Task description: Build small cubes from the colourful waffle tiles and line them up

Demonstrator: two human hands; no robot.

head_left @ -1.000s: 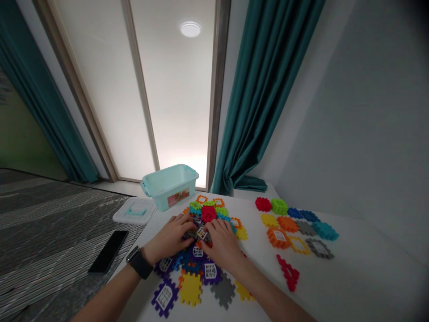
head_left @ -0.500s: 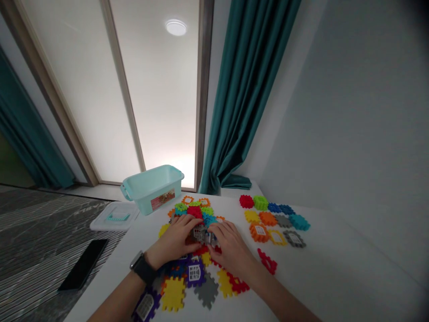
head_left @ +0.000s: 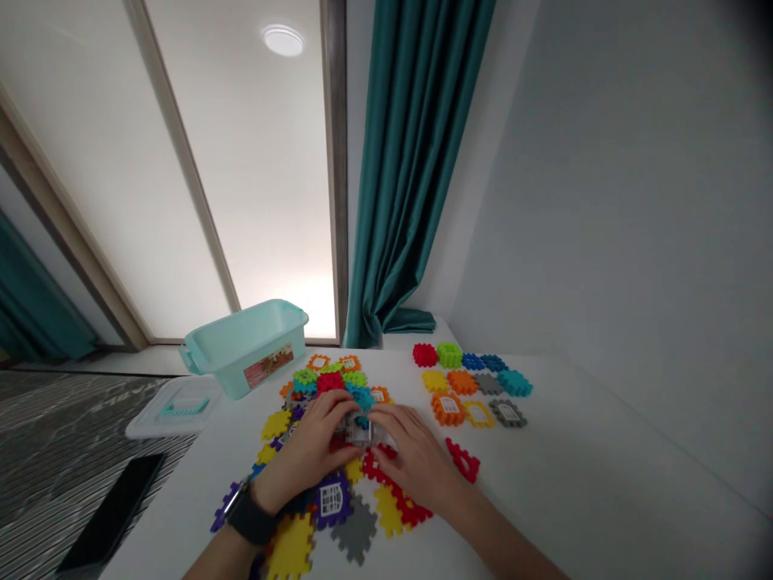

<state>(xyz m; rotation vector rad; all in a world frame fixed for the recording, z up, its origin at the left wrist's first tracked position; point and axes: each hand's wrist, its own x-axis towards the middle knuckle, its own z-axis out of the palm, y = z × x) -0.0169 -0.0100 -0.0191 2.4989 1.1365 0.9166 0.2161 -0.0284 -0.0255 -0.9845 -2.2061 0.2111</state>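
Note:
My left hand (head_left: 315, 441) and my right hand (head_left: 411, 457) face each other over a heap of colourful notched plastic building tiles. Between their fingertips is a clear, see-through plastic piece (head_left: 361, 431), its exact kind too small to make out. Thumbs and fingers of both hands curl round its two sides. Close beneath lie a purple window tile (head_left: 332, 500), a grey tile (head_left: 356, 528), a yellow tile (head_left: 292, 548) and red tiles (head_left: 411, 507). A red tile (head_left: 329, 382) and a light-blue tile (head_left: 361, 395) sit just beyond the fingers. My hands hide part of the heap.
Sorted stacks of tiles, among them an orange stack (head_left: 448, 409), stand on the right of the white table (head_left: 580, 483). One red tile (head_left: 463, 460) lies beside my right wrist. At the back left are a mint tub (head_left: 233, 354), its lid (head_left: 172, 407) and a black phone (head_left: 112, 515).
The view has turned slightly right, so everything sits further left. Both hands remain over the heap with the clear piece between them, now seen more plainly.

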